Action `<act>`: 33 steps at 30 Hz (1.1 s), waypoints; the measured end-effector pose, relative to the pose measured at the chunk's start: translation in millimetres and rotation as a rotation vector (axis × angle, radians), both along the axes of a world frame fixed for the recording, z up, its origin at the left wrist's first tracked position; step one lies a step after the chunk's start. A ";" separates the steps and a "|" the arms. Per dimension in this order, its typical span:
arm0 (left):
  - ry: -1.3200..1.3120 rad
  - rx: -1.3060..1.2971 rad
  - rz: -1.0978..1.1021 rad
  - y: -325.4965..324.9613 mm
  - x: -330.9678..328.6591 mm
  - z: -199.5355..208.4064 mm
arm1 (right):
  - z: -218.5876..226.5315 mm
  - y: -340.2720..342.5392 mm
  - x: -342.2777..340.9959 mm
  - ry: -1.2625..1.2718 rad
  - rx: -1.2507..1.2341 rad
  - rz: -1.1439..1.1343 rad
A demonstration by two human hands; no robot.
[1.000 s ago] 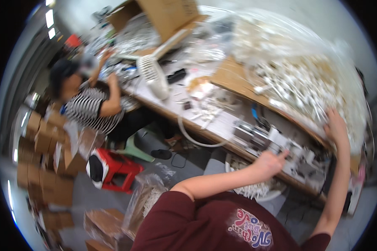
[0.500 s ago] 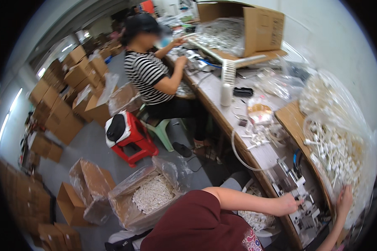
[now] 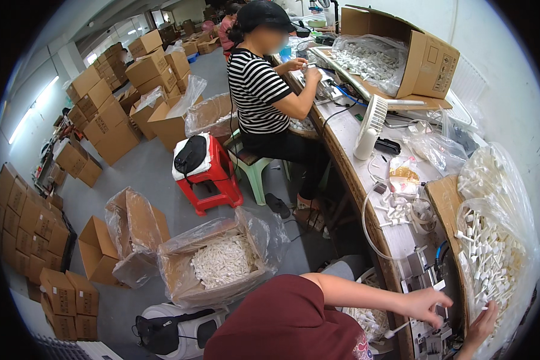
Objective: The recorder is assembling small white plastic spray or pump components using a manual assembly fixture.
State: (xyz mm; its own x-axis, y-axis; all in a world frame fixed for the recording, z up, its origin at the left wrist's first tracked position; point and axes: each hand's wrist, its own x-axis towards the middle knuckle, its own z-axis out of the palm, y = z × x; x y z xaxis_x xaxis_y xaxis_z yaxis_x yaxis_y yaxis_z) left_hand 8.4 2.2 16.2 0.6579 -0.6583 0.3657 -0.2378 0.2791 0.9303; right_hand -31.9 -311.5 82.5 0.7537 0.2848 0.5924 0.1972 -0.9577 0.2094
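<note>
My left hand (image 3: pixel 429 306) is over the metal fixture (image 3: pixel 425 281) on the bench, fingers spread and holding nothing. Below its wrist, apart from the fingers, a white plastic stick with a thicker end (image 3: pixel 397 330) appears at the bench edge. My right hand (image 3: pixel 481 327) is at the near side of the open carton lined with clear plastic. A small white piece shows at its closed fingertips; the rest of it is hidden. Many similar white plastic sticks (image 3: pixel 492 264) fill that carton.
A white fan (image 3: pixel 371 127) and a clear hose (image 3: pixel 366 225) are on the bench (image 3: pixel 366 174). Beyond, a co-worker in a striped top (image 3: pixel 261 99) handles small parts. Left of me are a carton of white parts (image 3: pixel 222 261), a red stool (image 3: pixel 207 174) and stacked cartons.
The view has shifted, so the scene sits further right. My left hand has opened and lifted off the fixture, and the white stick now shows below it. My right hand has drawn nearer the fixture.
</note>
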 end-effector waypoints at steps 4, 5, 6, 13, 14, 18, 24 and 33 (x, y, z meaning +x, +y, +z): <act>0.315 -0.233 -0.038 1.4 17.7 35.7 | 2.4 51.7 -5.5 -0.030 -0.116 0.137; 0.304 -0.225 -0.085 7.8 21.2 46.1 | 4.5 64.8 -7.2 -0.025 -0.139 0.168; 0.292 -0.224 -0.160 7.8 22.1 51.2 | 7.6 69.2 -14.2 -0.021 -0.173 0.173; -0.098 -0.247 -0.054 7.8 8.5 58.1 | 23.3 108.0 -32.7 -0.143 -0.267 0.174; -0.123 -0.223 -0.057 9.2 8.0 57.9 | 21.3 110.3 -31.1 -0.168 -0.274 0.178; -0.110 -0.258 -0.042 11.2 5.8 57.5 | 32.4 132.6 -29.4 -0.228 -0.154 0.250; -0.176 -0.263 0.041 11.1 4.0 38.4 | 18.5 116.0 -27.3 -0.415 0.380 0.187; -0.450 0.113 0.151 27.0 4.0 6.4 | -12.5 132.3 -60.7 -0.244 1.375 -0.092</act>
State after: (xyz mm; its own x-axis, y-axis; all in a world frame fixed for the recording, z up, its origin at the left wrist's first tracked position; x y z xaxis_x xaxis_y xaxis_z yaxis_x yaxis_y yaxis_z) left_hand 12.4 29.2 22.5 0.5423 -0.6197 0.5674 -0.6534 0.1136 0.7485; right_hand -92.6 -179.2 70.0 0.5766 -0.6683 0.4700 0.2181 -0.4285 -0.8768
